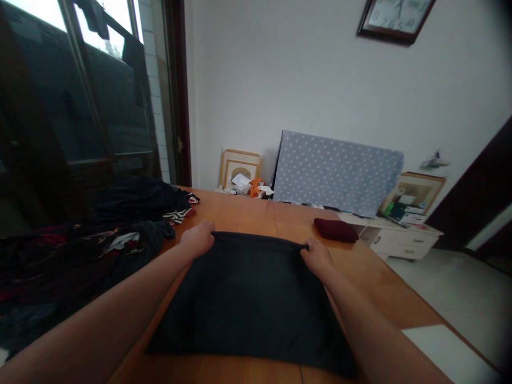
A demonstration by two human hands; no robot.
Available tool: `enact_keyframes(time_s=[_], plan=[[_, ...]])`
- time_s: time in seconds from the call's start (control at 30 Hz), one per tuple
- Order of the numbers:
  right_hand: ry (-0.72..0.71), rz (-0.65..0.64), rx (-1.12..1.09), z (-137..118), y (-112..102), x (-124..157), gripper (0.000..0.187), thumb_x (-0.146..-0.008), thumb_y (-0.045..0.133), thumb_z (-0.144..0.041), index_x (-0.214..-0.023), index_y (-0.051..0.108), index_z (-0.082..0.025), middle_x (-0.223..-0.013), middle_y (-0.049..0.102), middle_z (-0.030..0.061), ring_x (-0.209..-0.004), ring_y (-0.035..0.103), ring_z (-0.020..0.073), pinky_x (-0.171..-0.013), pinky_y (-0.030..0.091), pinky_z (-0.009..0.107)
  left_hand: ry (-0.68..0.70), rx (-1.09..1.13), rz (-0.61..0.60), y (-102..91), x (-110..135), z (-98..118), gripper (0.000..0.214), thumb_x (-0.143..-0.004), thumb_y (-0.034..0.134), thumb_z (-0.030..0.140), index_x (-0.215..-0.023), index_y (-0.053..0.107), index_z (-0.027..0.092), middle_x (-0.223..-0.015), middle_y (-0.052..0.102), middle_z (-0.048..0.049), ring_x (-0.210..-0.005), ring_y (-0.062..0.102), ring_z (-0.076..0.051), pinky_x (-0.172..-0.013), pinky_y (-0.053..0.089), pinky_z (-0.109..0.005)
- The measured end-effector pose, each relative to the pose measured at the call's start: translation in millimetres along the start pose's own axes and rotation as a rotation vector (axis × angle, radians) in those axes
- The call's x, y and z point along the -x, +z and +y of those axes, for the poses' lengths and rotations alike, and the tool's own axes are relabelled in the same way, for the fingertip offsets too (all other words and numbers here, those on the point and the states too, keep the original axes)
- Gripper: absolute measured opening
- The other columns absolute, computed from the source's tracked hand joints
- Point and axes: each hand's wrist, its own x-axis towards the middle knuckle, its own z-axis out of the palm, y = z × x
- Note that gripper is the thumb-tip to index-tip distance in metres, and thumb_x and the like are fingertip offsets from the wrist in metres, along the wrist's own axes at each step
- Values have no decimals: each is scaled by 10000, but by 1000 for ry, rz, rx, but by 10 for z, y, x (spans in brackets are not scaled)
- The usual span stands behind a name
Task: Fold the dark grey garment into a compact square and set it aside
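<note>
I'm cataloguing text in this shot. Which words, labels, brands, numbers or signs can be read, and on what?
"6" and "5": on the wall clock, along the lower part of its face; its other numerals are too blurred or cut off to read surely.
Small boxes on the white cabinet: any print is too small to read.
Dark cloth: no lettering visible.

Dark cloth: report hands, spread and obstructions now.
Left hand and right hand gripping far corners. Dark cloth spread out over wooden table. Clothes pile left, maroon bundle beyond right hand; neither on cloth.
</note>
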Motion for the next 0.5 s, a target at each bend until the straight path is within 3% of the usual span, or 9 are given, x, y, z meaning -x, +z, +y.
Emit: enact_keyframes(time_s=[0.13,0.27,0.5], plan=[[15,62,-105,-87,-266,374,139,-747,519,-195,-829,631,-209,-814,653,40,-761,585,192,-663,378,284,53,77,66,-138,355,-69,190,-854,457,261,-974,601,232,-996,674,-75,-924,646,-243,-752,467,-320],[41,136,-201,-119,-474,881,173,-755,521,-242,-872,645,-220,-847,668,26,-801,603,198,-712,407,292,143,229,192,-246,884,-139,132,-858,470,253,-936,573,230,-901,657,-50,-875,632,-230,-757,455,-308],[52,208,-291,-153,-691,1746,234,-767,505,-293,-931,654,-221,-951,687,36,-888,622,211,-824,446,330,228,402,269,-340,1839,-152,177,-859,458,198,-1007,552,226,-980,633,-40,-952,613,-218,-857,455,-317]])
